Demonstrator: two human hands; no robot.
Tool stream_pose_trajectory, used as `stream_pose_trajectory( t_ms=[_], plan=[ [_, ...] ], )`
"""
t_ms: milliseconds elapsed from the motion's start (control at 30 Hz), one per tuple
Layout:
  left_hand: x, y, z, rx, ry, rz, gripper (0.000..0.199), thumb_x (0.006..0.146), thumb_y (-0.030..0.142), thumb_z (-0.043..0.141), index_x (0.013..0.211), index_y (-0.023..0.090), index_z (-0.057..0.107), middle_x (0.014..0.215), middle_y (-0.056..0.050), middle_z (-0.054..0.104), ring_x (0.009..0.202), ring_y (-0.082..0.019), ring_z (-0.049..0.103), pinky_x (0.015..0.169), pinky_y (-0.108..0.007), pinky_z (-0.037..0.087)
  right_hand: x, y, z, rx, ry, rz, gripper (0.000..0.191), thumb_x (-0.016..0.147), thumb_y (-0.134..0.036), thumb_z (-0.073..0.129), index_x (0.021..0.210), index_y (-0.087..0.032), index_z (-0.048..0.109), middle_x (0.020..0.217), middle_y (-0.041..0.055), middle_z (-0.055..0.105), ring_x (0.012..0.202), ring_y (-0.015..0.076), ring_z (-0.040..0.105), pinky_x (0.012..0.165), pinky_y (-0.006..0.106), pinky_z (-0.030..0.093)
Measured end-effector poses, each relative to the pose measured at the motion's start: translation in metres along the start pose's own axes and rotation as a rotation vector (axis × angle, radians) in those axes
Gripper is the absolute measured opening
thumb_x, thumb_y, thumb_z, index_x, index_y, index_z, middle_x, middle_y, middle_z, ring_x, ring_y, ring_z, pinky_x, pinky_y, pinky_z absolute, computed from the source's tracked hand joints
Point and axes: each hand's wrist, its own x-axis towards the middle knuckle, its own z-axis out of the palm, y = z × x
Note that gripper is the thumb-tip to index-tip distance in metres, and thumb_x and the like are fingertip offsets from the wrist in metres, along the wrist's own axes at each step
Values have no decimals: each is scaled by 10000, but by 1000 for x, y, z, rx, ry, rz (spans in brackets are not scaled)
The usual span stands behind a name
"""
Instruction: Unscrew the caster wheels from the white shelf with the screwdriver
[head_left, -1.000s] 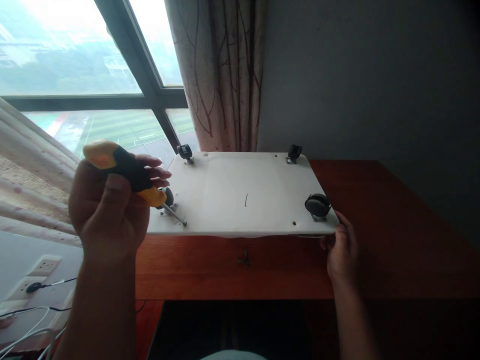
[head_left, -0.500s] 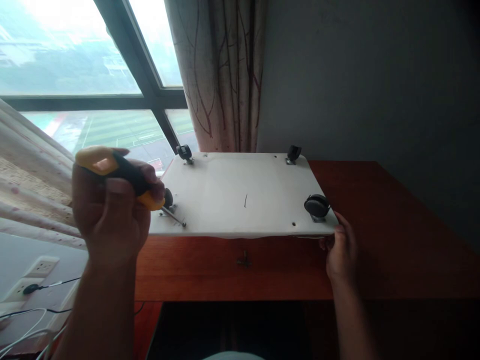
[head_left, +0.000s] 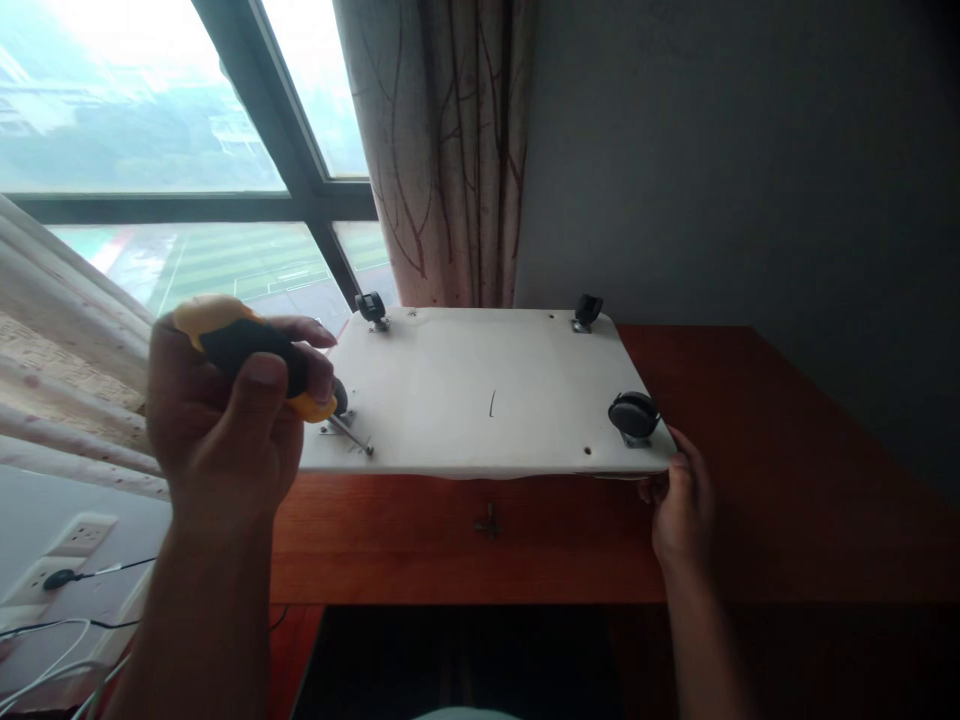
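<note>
My left hand (head_left: 232, 440) is wrapped round the yellow and black handle of a screwdriver (head_left: 251, 350). The shaft slants down to the right, and its tip meets a screw (head_left: 369, 451) near the front left corner of a white board (head_left: 450, 380). Black caster wheels stand up at the corners: back left (head_left: 370, 306), back right (head_left: 587, 309), front right (head_left: 634, 412), and front left (head_left: 341, 397), partly behind my hand. My right hand (head_left: 682, 500) grips the board's front right corner, thumb at the edge and fingers partly hidden.
The board rests on a reddish-brown wooden table (head_left: 750, 480). Small screws (head_left: 487, 522) lie on the table before it. Left are a window (head_left: 150, 100), a curtain (head_left: 75, 370), and a wall socket (head_left: 45, 580) with a plug and cables. Another curtain (head_left: 457, 150) hangs behind.
My left hand has turned on the screwdriver handle, its index finger now stretched further right. The screwdriver tip stays at the screw. My right hand has not visibly moved.
</note>
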Motion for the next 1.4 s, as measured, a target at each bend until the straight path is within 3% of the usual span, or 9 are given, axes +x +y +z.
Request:
stream_pose_trajectory(
  t_ms=[167,333,500,700,800,900,1000,1133,1400],
  plan=[
    [-2,5,7,-39,80,-138,548,856,543,642,1158,85,654,824,-108,665,600,-160,605,506,-291,523,1,2,-1,-11,3,-11,480,867,-511,578,1242,-218,638,946,44,625,525,81,489,446,222,386],
    [-6,5,9,20,74,38,278,771,245,763,1009,181,635,999,-83,691,706,-209,700,575,-344,593,1,1,0,-13,8,-10,475,861,-506,580,1236,-221,638,971,47,623,532,79,491,445,221,390],
    [-3,1,7,67,79,130,427,687,122,802,996,231,529,1013,-48,710,515,-143,630,416,-277,522,1,2,1,-8,11,-4,497,855,-516,576,1246,-215,630,920,41,621,512,81,476,431,220,378],
    [0,7,12,30,152,-36,373,805,461,710,1013,155,661,953,-76,664,583,-152,630,460,-300,525,0,0,2,5,9,2,484,854,-508,585,1238,-218,637,905,35,617,525,82,479,442,217,377],
    [1,4,10,84,152,83,260,771,324,743,959,177,640,982,-55,683,627,-169,671,499,-316,566,0,-1,2,6,5,8,480,852,-498,591,1239,-217,634,927,39,623,532,83,488,448,219,384],
    [3,0,7,140,133,189,416,673,184,806,992,224,540,996,-20,711,564,-153,665,458,-287,552,0,-2,1,5,1,11,487,851,-501,588,1240,-212,629,935,43,625,533,86,491,447,220,387],
    [5,0,8,106,141,115,417,687,216,809,999,220,532,886,-10,703,463,-108,570,378,-222,450,-1,-3,1,2,-4,7,484,855,-504,585,1237,-209,628,917,40,625,533,87,492,450,218,387],
    [7,4,12,11,204,-17,414,776,395,699,1090,130,644,792,-51,637,588,-148,587,482,-269,487,-1,-4,2,4,-5,6,479,860,-505,585,1240,-216,632,932,41,628,542,88,494,456,220,392],
    [8,1,8,120,202,160,385,624,86,740,940,224,569,882,-10,720,631,-167,661,524,-270,551,1,0,0,-17,6,5,503,854,-521,575,1251,-216,627,947,44,626,536,84,484,448,222,380]
  ],
)
